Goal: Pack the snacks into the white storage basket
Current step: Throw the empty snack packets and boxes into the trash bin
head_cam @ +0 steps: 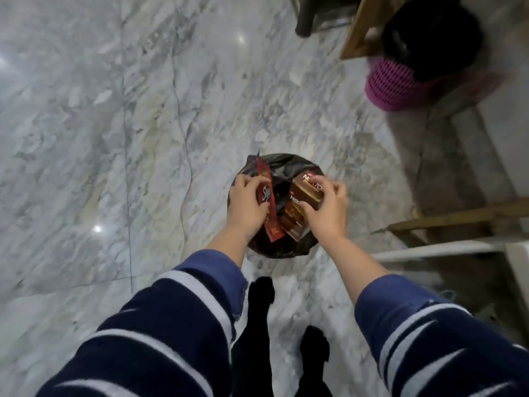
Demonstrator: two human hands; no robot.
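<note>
My left hand grips a flat red snack packet that stands on edge. My right hand grips a brown snack box with white lettering. Both are held side by side right above a round bin lined with a black plastic bag on the marble floor. The bin's inside is hidden behind the packets and my hands. No white storage basket is in view.
A pink mesh bin with a black bag stands at the back right beside wooden furniture legs. A wooden frame and a white edge lie on the right. My dark-clad legs stand below. Marble floor spreads to the left.
</note>
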